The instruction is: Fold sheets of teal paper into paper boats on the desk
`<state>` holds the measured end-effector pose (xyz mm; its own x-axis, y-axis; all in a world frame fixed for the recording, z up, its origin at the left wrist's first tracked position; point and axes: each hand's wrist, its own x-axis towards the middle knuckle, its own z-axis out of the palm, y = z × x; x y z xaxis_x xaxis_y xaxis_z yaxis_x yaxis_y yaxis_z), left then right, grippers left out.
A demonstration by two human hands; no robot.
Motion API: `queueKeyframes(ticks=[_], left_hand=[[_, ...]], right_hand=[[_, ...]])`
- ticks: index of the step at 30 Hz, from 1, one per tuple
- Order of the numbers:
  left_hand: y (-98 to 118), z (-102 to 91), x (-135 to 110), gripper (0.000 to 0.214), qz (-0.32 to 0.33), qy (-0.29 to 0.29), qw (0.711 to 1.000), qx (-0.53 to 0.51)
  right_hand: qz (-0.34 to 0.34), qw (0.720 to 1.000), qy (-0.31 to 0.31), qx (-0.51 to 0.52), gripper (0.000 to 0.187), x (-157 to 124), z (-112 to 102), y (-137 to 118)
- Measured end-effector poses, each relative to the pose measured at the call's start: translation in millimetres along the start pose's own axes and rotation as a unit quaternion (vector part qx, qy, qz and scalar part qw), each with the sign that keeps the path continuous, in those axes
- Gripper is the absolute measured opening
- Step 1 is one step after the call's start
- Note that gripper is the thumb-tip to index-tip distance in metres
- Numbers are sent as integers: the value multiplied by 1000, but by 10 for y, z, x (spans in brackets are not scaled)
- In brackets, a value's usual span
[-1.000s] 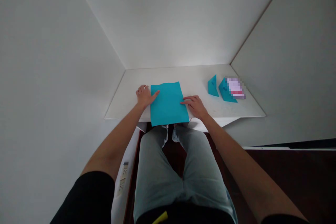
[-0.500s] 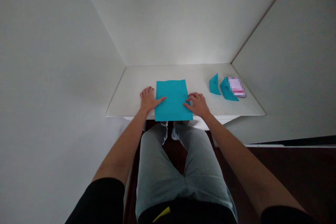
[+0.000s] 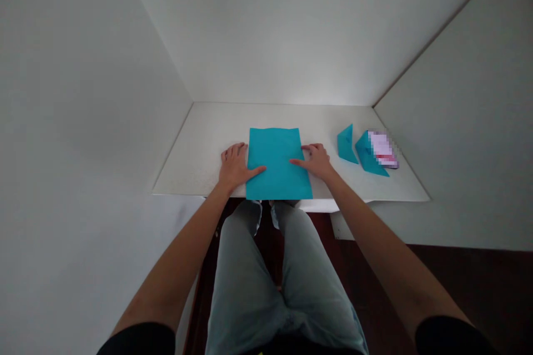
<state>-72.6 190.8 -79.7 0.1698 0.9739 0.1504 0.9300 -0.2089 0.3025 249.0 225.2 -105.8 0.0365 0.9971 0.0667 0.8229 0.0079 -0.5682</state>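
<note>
While left hand (image 3: pixel 235 165) and right hand (image 3: pixel 318 161) flank it, blue sheet (image 3: pixel 278 144) lies flat on white surface (image 3: pixel 208 138)

Hands spread loosely, gripping nothing visible: left at 9 o'clock, right at 3, thumbs on the sheet. Can't tell if right fingertips go under the edge. Left hand hides part of the sheet's left edge. Jeans (image 3: pixel 245 266) at 6 o'clock, lower ends cut off by sheet and surface; black sleeves (image 3: pixel 144 338) cropped by frame.

Toward 2–3 o'clock, well apart from the sheet: small folded blue piece (image 3: pixel 347 145), then larger folded blue piece (image 3: pixel 370 156), partly covered by pixelated item (image 3: pixel 382 148); can't read it.

Vs a second ago: sheet sits squarer to the surface; right thumb reaches further onto it.
</note>
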Motion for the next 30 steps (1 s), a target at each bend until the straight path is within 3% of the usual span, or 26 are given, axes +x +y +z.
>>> queueKeyframes(ticks=[3,6,10,14,20,26,28,30], left_hand=[[9,2,6,94,2,0,1000,0],[9,13,3,94,2,-6,1000,4],[3,21,-8,94,2,-16,1000,13],[-8,15,-15,92,-4,-24,1000,9],[-16,-1,-31,88,-6,-25,1000,13],[-10,-34,-31,85,0,-29,999,27],[-14,-32,-28,89,-6,-27,999,27],[-23,-24,-41,98,-17,-19,999,22]], right_hand=[[-30,996,-51,68,73,337,42,-38],[-64,991,-11,115,83,510,120,-34],[-108,989,68,78,93,500,192,7],[-127,990,58,20,97,451,226,11],[-78,992,91,29,109,457,283,-14],[-78,996,34,36,85,654,276,-69],[-86,993,-1,85,82,769,264,-70],[-86,978,-40,185,93,875,257,-61]])
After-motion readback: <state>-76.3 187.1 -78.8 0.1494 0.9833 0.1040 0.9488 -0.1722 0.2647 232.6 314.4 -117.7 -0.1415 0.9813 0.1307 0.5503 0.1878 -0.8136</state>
